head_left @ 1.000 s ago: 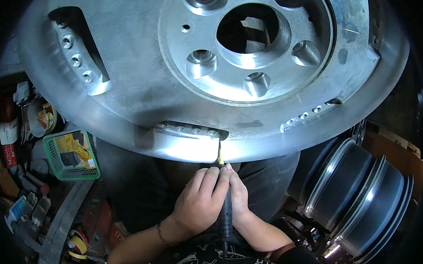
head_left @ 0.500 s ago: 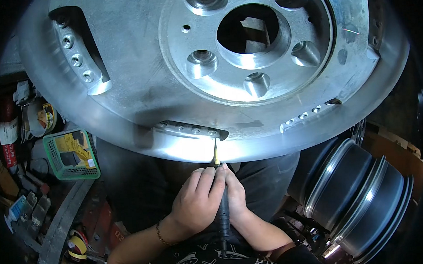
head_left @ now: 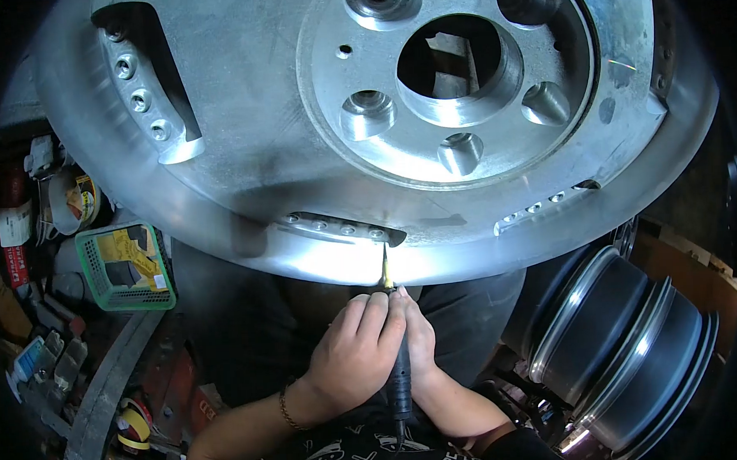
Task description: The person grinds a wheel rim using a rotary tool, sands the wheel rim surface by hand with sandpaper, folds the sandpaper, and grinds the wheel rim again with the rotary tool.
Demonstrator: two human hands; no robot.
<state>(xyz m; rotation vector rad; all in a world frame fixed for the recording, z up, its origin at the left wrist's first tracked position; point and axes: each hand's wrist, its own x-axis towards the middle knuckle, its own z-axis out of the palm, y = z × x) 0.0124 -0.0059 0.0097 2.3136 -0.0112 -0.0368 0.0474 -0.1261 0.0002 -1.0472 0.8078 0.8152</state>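
A large bare-metal wheel (head_left: 241,137) fills the upper view, with a round centre bore, several bolt holes and recessed slots along its rim. Both my hands are closed around a slim black handpiece (head_left: 401,385) with a brass-coloured nose and thin bit, a cord trailing from its lower end. My left hand (head_left: 359,352) wraps it from the left, and my right hand (head_left: 421,340) from the right, fingertips close together near the nose. The bit points up to the right end of the near rim slot (head_left: 335,226); whether it touches the metal I cannot tell.
Left of me are a green plastic basket (head_left: 100,301) with yellow packets, yellow tape rolls (head_left: 134,428) and a curved metal strip (head_left: 104,398). Several wheel barrels (head_left: 636,333) with shiny rims stand at lower right. A brown box (head_left: 687,269) is behind them.
The metal wheel has shifted slightly right and down in view. My hands and the handpiece have moved a little right too, with the bit still at the same slot end.
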